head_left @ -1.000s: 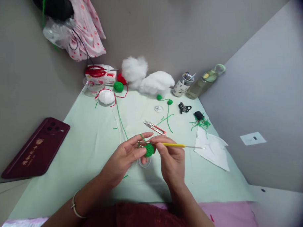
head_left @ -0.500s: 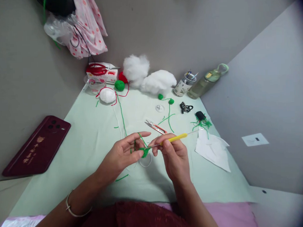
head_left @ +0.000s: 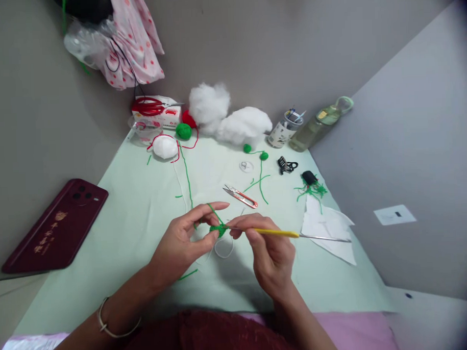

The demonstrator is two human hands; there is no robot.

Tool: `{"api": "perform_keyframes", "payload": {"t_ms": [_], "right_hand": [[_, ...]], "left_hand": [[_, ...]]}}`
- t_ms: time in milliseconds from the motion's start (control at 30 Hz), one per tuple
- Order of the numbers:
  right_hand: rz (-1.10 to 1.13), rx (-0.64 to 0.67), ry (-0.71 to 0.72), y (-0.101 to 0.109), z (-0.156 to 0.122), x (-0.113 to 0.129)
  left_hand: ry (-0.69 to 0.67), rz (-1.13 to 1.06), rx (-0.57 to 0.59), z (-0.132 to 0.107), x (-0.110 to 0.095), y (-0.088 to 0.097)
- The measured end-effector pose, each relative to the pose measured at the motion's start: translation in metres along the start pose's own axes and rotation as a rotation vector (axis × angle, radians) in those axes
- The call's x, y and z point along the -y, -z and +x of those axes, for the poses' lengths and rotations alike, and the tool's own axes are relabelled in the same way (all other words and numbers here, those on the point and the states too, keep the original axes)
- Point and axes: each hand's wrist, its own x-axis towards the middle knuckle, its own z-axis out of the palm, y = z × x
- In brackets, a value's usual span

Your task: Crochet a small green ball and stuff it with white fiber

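My left hand [head_left: 187,238] pinches a small piece of green crochet [head_left: 219,229] between thumb and fingers, its index finger stretched out with green yarn [head_left: 215,213] running over it. In my right hand [head_left: 272,250] is a crochet hook with a yellow handle [head_left: 277,232], held like a pen. The hook's tip meets the crochet piece; its other metal end points right over the white paper. A loop of white yarn [head_left: 224,257] hangs below the piece. Just beyond my hands lie thread snips [head_left: 240,196] with orange handles.
A green yarn ball [head_left: 183,131], a white yarn ball [head_left: 165,146] and white stuffing [head_left: 245,126] lie at the back. A pen cup [head_left: 285,130] and a bottle [head_left: 319,126] stand back right, near a black hair claw [head_left: 287,165]. White paper [head_left: 327,228] lies right, a phone [head_left: 57,224] left.
My right hand has turned the hook so its back end has swung down and right, nearer level. The green piece has tilted and moved slightly left in my left hand.
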Motion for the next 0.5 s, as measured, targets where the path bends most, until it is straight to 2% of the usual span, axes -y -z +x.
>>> {"api": "perform_keyframes", "payload": {"t_ms": [133, 200, 300, 367, 433, 500], "right_hand": [[-0.018, 0.001, 0.010, -0.001, 0.002, 0.001], [-0.064, 0.023, 0.059, -0.002, 0.003, 0.000], [-0.278, 0.064, 0.225, -0.004, 0.000, -0.005], [-0.487, 0.057, 0.334, -0.008, -0.005, -0.010], [-0.622, 0.009, 0.411, -0.011, -0.009, -0.015], [-0.586, -0.043, 0.429, -0.012, -0.012, -0.016]], "left_hand": [[0.000, 0.023, -0.007, 0.000, 0.001, 0.001], [-0.016, 0.055, -0.046, -0.002, 0.000, -0.002], [-0.102, 0.126, -0.146, -0.004, -0.001, -0.009], [-0.109, 0.097, -0.187, -0.005, -0.001, -0.015], [0.003, -0.085, -0.140, -0.004, 0.000, -0.017], [0.168, -0.363, -0.016, -0.001, 0.000, -0.017]]}}
